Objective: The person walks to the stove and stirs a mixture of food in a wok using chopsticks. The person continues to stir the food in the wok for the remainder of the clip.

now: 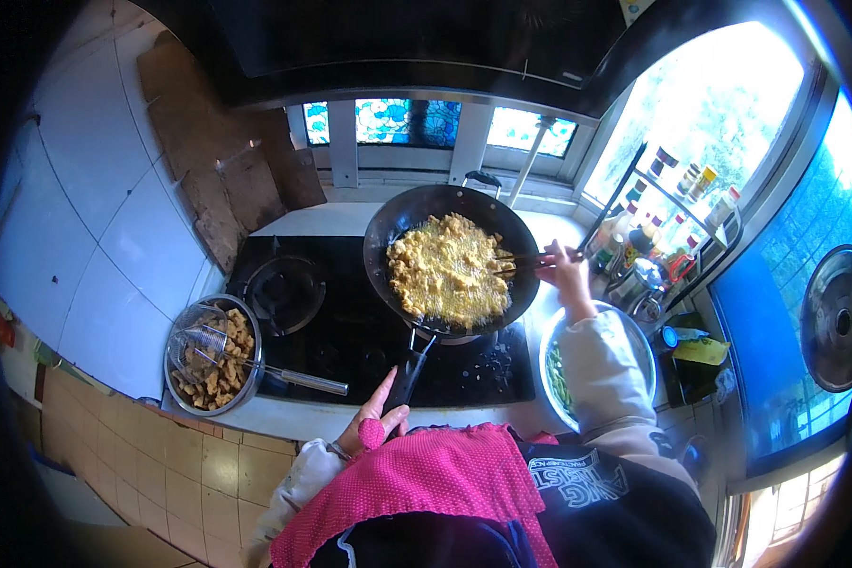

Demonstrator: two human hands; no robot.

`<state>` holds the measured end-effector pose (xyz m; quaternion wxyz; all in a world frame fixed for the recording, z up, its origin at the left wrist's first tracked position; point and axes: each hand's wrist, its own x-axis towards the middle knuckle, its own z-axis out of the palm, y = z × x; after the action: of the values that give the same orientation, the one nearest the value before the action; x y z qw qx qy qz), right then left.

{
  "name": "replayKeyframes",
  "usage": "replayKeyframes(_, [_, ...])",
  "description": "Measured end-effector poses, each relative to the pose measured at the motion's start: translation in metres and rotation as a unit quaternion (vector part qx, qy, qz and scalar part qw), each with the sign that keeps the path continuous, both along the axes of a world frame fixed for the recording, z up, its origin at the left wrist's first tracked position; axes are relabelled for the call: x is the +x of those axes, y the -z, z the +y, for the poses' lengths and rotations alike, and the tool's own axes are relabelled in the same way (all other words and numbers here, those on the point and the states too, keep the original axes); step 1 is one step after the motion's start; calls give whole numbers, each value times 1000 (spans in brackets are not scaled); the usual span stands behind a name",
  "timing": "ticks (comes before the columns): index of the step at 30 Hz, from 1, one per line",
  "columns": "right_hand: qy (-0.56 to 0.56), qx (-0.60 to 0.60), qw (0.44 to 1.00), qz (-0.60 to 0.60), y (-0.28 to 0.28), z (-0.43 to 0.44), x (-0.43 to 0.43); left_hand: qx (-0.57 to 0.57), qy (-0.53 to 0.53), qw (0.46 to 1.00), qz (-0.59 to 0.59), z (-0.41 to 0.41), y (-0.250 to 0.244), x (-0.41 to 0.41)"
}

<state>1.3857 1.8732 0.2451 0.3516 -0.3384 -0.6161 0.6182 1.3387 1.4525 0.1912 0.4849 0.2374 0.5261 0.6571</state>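
Note:
A black wok (380, 273) stands on the right burner of the stove, filled with golden battered pieces (451, 270) frying in bubbling oil. My left hand (373, 419) grips the wok's black handle (406, 380) at the near side. With my right hand (566, 277) I hold dark chopsticks (529, 263) across the wok's right rim, their tips among the frying pieces. On the left, a metal bowl (252, 394) holds browned fried pieces (216, 383). A wire skimmer (199, 341) rests over that bowl, its metal handle (312, 382) reaching over the stove's front.
The black glass gas stove (341, 355) has a second burner (284, 295) at left. Beneath my right forearm sits a pale basin (548, 397) with green vegetables (559, 383). A rack (671, 195) of seasoning bottles stands by the window. A lid (827, 319) hangs far right; the range hood (412, 42) is overhead.

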Motion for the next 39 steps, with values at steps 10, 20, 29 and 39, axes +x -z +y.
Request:
replayKeyframes(10, [-141,150,977,49,-61,-109,-22,-33,-16,999,3,-2,-16,1])
replayKeyframes(20, [-172,378,903,-110,-30,-139,23,-36,21,999,-10,-9,-11,-9])
replayKeyframes(29, [-43,341,938,-48,-62,-98,60,-30,33,999,9,-9,-16,-12])
replayKeyframes(39, [35,85,994,-62,-29,10,23,-4,10,1000,12,-3,-11,-1])
